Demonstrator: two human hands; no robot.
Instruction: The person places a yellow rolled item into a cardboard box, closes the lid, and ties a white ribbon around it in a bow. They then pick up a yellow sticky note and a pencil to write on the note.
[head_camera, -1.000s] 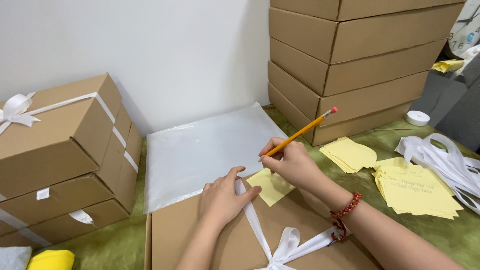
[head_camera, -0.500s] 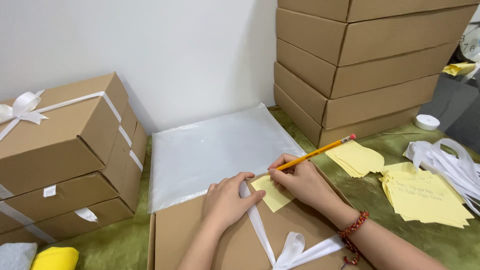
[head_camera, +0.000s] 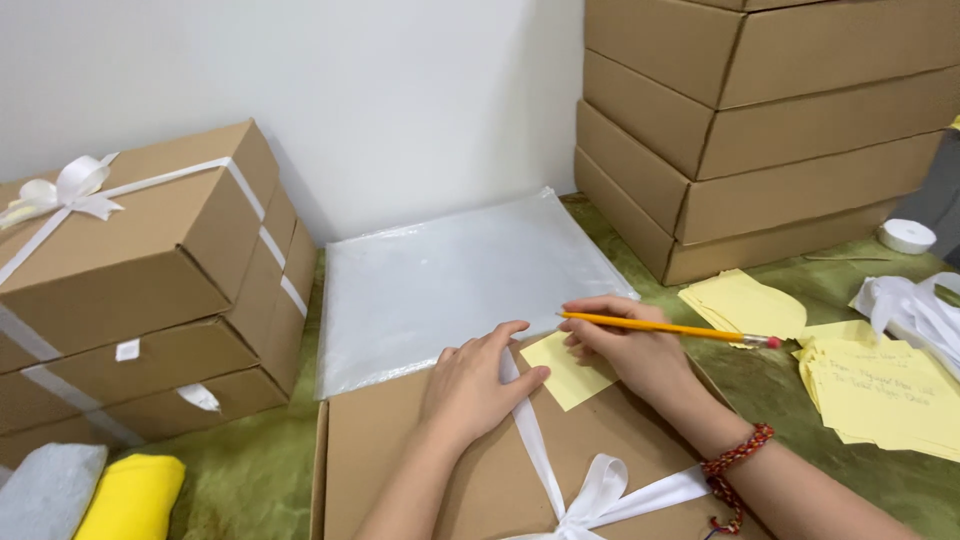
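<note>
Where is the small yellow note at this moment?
In the head view, the small yellow note lies near the centre on the ribboned cardboard box, just right of its white ribbon, between the left hand and the right hand.

My right hand (head_camera: 630, 350) covers the near corner of the yellow note (head_camera: 570, 372), so whatever is written there stays hidden, and the pencil (head_camera: 665, 327) tip is lost behind my fingers. The ribboned box (head_camera: 480, 470) under the note runs off the bottom edge. Right of that box, the writing on the loose yellow slips (head_camera: 885, 385) is too faint to read.
</note>
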